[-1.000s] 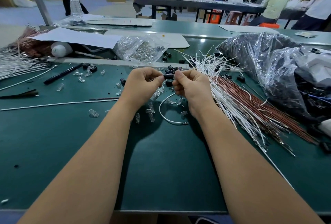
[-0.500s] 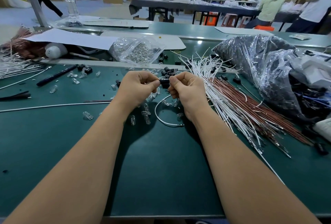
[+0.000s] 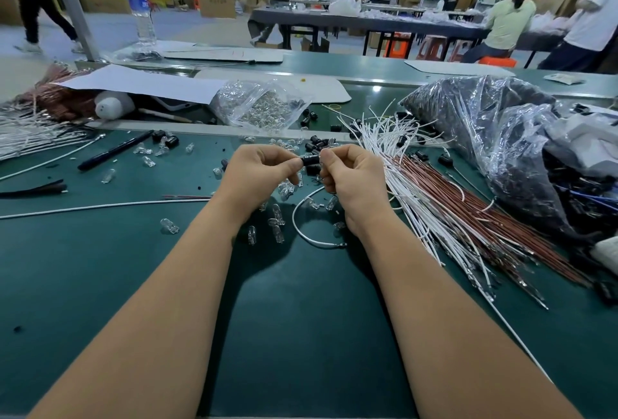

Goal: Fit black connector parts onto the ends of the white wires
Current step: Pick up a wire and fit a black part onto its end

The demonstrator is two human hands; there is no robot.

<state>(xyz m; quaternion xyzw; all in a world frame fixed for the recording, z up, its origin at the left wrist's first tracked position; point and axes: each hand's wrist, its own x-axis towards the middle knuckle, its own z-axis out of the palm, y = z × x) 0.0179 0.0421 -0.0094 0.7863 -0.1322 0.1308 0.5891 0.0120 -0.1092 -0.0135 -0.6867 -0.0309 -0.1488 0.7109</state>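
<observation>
My left hand (image 3: 259, 172) pinches a small black connector (image 3: 310, 160) just above the green table. Facing it, my right hand (image 3: 351, 177) has curled fingers pinching the end of a white wire (image 3: 297, 223) at the connector's right end. That wire loops down below my hands and ends in a metal tip near my right wrist. The join between wire and connector is hidden by my fingertips. A fanned pile of white wires (image 3: 406, 171) lies just right of my right hand. Loose black connectors (image 3: 317, 144) sit right behind my hands.
Several clear glass bulbs (image 3: 277, 219) are scattered under and left of my hands. Brown wires (image 3: 475, 214) lie beside the white pile, and a plastic bag of dark parts (image 3: 485, 137) fills the right. A bag of bulbs (image 3: 264, 107) and a black pen (image 3: 115, 151) lie behind and to the left.
My hands have stayed together on the connector and wire end; their grip looks the same. The view has shifted slightly, and a person in the background walked further left.
</observation>
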